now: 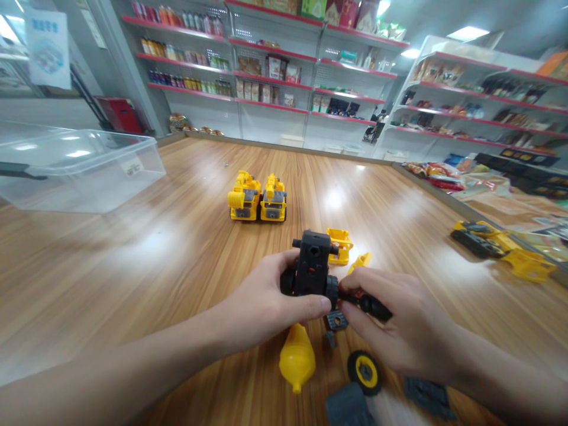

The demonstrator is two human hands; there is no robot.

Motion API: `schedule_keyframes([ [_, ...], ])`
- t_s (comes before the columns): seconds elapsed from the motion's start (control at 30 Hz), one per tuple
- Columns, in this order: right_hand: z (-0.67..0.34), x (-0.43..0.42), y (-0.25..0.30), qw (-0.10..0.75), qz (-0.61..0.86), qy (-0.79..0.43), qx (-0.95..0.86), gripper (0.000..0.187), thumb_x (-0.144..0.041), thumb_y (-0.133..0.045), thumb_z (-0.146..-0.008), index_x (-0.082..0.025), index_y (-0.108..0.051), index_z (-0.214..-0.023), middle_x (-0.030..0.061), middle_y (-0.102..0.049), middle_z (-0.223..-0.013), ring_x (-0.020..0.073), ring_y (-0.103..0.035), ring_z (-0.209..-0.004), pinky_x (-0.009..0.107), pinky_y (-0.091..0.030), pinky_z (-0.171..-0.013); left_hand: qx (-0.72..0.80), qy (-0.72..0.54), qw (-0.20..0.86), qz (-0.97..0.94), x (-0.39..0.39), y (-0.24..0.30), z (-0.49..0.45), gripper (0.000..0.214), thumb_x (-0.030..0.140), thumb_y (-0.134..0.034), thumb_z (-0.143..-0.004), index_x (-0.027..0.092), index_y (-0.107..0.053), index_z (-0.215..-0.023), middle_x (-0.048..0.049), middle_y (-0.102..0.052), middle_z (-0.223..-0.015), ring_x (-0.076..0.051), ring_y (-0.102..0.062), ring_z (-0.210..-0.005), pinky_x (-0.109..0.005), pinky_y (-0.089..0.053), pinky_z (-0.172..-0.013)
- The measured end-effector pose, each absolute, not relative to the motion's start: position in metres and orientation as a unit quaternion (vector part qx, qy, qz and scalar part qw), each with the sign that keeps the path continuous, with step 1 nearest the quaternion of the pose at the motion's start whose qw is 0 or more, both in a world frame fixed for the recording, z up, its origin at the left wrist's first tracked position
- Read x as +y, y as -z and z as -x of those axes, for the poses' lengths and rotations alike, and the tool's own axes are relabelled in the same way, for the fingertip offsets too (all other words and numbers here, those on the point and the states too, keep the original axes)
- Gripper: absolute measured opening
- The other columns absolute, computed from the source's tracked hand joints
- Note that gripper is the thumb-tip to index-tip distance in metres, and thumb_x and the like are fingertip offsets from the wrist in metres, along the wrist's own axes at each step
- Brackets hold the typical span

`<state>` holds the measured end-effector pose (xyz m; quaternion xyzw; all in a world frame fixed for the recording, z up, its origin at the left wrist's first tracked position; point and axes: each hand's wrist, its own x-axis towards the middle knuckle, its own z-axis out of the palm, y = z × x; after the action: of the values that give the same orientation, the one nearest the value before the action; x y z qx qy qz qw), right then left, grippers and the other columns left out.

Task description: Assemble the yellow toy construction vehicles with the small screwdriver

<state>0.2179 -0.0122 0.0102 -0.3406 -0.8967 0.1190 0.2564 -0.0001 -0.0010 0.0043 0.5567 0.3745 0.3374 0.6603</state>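
Observation:
My left hand (270, 296) grips a black toy truck chassis (312, 263) just above the wooden table (133, 260). My right hand (399, 322) pinches a black toy screwdriver (370, 305) whose tip meets the chassis by a wheel. Loose parts lie around my hands: a yellow mixer drum (296, 357), a yellow-hubbed wheel (364, 371), a yellow cab piece (341, 242), a small yellow piece (360, 261), dark grey pieces (348, 405) and a black piece (429, 396).
Two assembled yellow toy trucks (257, 201) stand side by side farther back. A clear plastic bin (75, 168) sits at the left. A yellow and black toy excavator (501, 242) lies at the right edge. Store shelves (275, 71) line the back.

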Motion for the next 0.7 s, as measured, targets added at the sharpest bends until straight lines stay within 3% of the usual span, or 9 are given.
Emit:
schedule_keyframes([
  [0.17, -0.2188, -0.0118, -0.0097, 0.244, 0.315, -0.108, -0.911, 0.008, -0.011, -0.050, -0.091, -0.018, -0.053, -0.088, -0.0001, -0.058, -0.074, 0.0118, -0.053, -0.066, 0.025, -0.035, -0.058, 0.366, -0.342, 0.660, -0.561, -0.0014, -0.0003, 0.0003, 0.038, 0.021, -0.077, -0.072, 0.019, -0.062, -0.108, 0.0025, -0.065, -0.088, -0.011, -0.058, -0.069, -0.023, -0.047, -0.065],
  [0.37, -0.2158, -0.0118, -0.0106, 0.225, 0.334, -0.125, -0.907, 0.012, -0.013, -0.048, -0.093, -0.017, -0.053, -0.083, -0.0008, -0.056, -0.070, 0.0107, -0.051, -0.061, 0.025, -0.034, -0.055, 0.359, -0.353, 0.656, -0.562, -0.0028, -0.0010, -0.0001, 0.040, 0.021, -0.077, -0.073, 0.020, -0.062, -0.109, 0.0015, -0.068, -0.100, -0.017, -0.063, -0.094, -0.027, -0.050, -0.083],
  [0.7, -0.2150, -0.0133, -0.0071, 0.219, 0.384, -0.218, -0.870, 0.019, -0.017, -0.048, -0.094, -0.018, -0.055, -0.077, -0.0039, -0.055, -0.064, 0.0076, -0.051, -0.057, 0.021, -0.035, -0.054, 0.354, -0.372, 0.610, -0.604, -0.0067, 0.0010, 0.0005, 0.039, 0.018, -0.075, -0.076, 0.021, -0.061, -0.112, 0.0004, -0.069, -0.105, -0.019, -0.065, -0.099, -0.030, -0.050, -0.088],
])
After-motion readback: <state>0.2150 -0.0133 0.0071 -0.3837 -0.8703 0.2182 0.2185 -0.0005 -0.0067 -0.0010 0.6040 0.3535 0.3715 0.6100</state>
